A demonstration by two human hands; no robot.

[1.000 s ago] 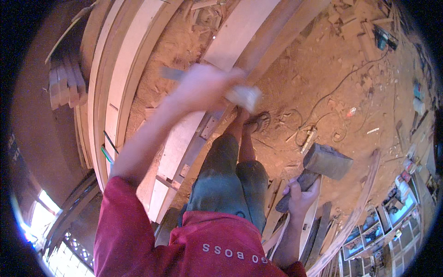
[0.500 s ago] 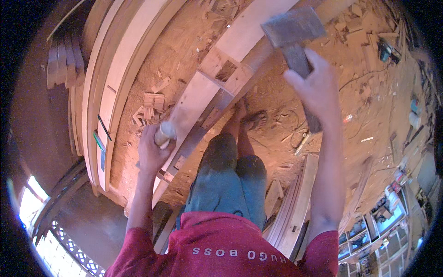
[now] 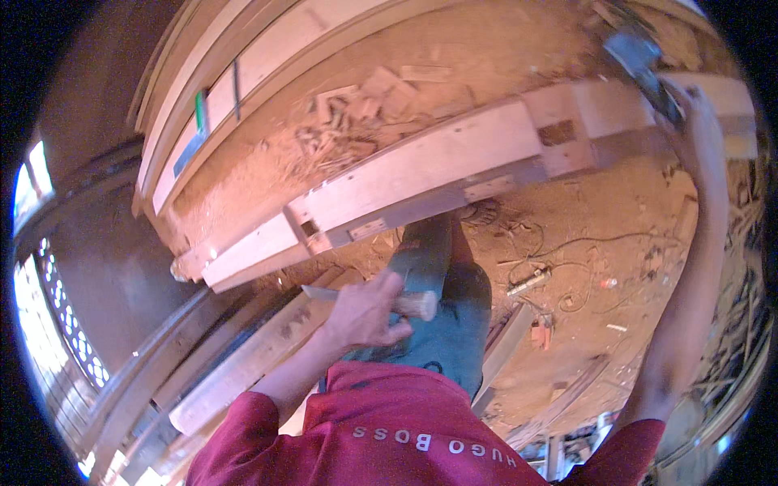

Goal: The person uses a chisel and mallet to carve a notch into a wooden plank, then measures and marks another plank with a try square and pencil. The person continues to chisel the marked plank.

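**Hammer up high, chisel held low**

The biggest thing is the long wooden beam (image 3: 421, 174). It runs across the view, over a floor (image 3: 583, 267) thick with sawdust and wood chips. The beam has square holes cut in it. One dark hole (image 3: 556, 133) sits near the right end.

The right hand (image 3: 689, 101) is lifted high by the far right end of the beam. Its fingers are wrapped tight around the handle of a hammer (image 3: 636, 57) with a heavy grey head. The hammer looks blurry, so it may be swinging. A fast swing could miss and hit the beam edge, or slip out of the hand.

The left hand (image 3: 365, 312) is down low, close to the body, well apart from the beam. Its fingers are closed around the wooden handle of a chisel (image 3: 369, 298). The flat metal blade sticks out to the left. A sharp blade held that near the leg could poke it.

Loose cords (image 3: 567, 243) lie on the floor near the foot (image 3: 480, 212). A foot could catch in them.

I see no boxes or signs. A green and blue strip (image 3: 197, 130) lies on the boards (image 3: 267, 65) behind the beam.
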